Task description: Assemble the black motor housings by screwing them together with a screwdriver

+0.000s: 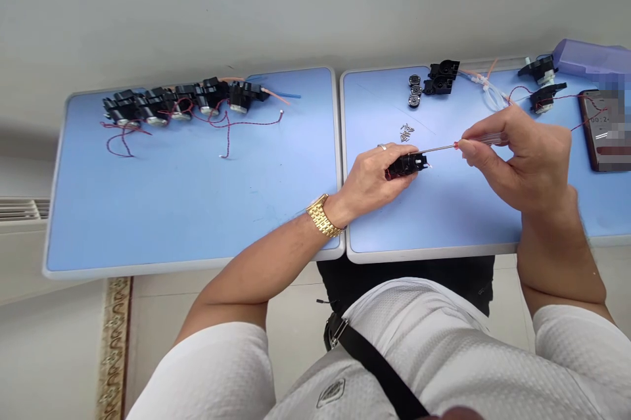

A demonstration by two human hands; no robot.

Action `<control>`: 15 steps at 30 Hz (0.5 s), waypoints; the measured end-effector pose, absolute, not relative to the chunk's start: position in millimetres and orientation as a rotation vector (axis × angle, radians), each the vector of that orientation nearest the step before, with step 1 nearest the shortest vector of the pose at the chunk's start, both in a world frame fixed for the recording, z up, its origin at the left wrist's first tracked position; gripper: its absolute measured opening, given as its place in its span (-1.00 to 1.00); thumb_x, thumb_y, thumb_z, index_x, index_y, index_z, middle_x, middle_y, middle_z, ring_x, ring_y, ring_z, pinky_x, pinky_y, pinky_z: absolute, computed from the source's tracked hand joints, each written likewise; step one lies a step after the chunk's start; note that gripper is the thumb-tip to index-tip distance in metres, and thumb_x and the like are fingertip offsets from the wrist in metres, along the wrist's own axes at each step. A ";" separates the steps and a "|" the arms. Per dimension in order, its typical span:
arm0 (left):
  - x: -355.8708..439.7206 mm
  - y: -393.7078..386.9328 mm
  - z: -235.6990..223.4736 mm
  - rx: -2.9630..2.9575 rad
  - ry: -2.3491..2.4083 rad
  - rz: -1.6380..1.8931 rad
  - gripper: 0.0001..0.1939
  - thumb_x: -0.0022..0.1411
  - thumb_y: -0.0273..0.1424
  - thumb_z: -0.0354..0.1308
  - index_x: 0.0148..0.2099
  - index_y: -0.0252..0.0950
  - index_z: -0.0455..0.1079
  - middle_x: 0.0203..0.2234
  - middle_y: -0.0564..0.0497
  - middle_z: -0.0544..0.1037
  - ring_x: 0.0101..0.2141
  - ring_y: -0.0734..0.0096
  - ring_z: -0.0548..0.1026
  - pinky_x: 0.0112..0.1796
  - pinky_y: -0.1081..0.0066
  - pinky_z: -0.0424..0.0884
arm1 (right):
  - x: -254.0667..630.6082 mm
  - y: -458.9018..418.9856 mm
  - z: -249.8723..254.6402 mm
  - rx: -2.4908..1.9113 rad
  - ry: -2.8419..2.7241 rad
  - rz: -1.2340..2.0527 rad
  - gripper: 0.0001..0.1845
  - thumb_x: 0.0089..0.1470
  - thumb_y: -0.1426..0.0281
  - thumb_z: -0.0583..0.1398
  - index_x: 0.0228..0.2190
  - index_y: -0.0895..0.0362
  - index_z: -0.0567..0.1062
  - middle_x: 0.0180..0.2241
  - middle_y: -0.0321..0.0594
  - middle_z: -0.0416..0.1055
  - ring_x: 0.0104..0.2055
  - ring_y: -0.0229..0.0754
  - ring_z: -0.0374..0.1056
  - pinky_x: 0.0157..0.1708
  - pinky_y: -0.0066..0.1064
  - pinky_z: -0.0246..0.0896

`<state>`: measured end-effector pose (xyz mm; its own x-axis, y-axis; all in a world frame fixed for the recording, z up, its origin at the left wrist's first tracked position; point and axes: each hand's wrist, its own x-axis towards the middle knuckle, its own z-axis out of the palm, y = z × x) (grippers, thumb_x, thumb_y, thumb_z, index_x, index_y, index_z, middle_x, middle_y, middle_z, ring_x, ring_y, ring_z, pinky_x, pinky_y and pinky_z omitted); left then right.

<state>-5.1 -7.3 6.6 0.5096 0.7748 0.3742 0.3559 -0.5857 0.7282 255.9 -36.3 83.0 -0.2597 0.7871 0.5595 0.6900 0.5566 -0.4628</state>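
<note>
**Well, screwdriver tip at the black assembly**

My left hand pinches the assembly over the right-hand table; my right hand grips the screwdriver by fingertips. I'd keep the shaft square, pressing lightly (a skewed tip slips). Small screws lie loose beyond. I cannot see inside the purple case.

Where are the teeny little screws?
In the head view, the small pile of screws lies on the right-hand blue table, just beyond the left hand and on the near side of the three small round metal parts.
</note>
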 end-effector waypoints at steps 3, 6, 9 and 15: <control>-5.5 -7.4 6.4 2.172 0.944 0.898 -0.70 0.45 -0.43 0.34 0.19 -0.24 0.64 0.00 -0.05 0.80 -0.08 0.31 0.75 0.03 0.30 0.62 | 258.4 -32.5 78.9 -1.233 -1.991 0.018 -0.61 0.48 0.03 0.31 -0.37 -0.07 0.51 -0.48 -0.41 0.63 -0.48 -0.14 0.57 -0.51 -0.22 0.29; -5.5 -7.4 4.6 2.161 0.943 0.920 -0.69 0.44 -0.42 0.34 0.19 -0.23 0.64 -0.03 -0.04 0.80 -0.12 0.32 0.74 0.01 0.31 0.63 | 258.7 -30.8 77.3 -1.230 -1.979 0.025 -0.62 0.49 0.03 0.30 -0.34 -0.05 0.53 -0.49 -0.40 0.62 -0.45 -0.13 0.60 -0.49 -0.25 0.28; -5.1 -7.7 3.9 2.131 0.911 0.965 -0.68 0.42 -0.45 0.35 0.19 -0.24 0.64 -0.04 -0.03 0.81 -0.11 0.33 0.75 0.01 0.32 0.64 | 256.4 -32.4 78.9 -1.160 -1.976 0.170 -0.88 0.49 0.20 0.31 -0.08 -0.05 0.59 -0.28 -0.35 0.71 -0.26 -0.09 0.71 -0.32 -0.26 0.50; -4.8 -8.2 7.1 2.052 0.863 0.927 -0.67 0.39 -0.48 0.35 0.18 -0.26 0.66 0.02 -0.06 0.81 -0.04 0.30 0.77 0.07 0.31 0.65 | 254.1 -36.2 80.2 -1.156 -1.929 0.244 -0.97 0.46 0.27 0.34 -0.13 -0.12 0.58 -0.27 -0.40 0.71 -0.32 -0.11 0.66 -0.28 -0.20 0.56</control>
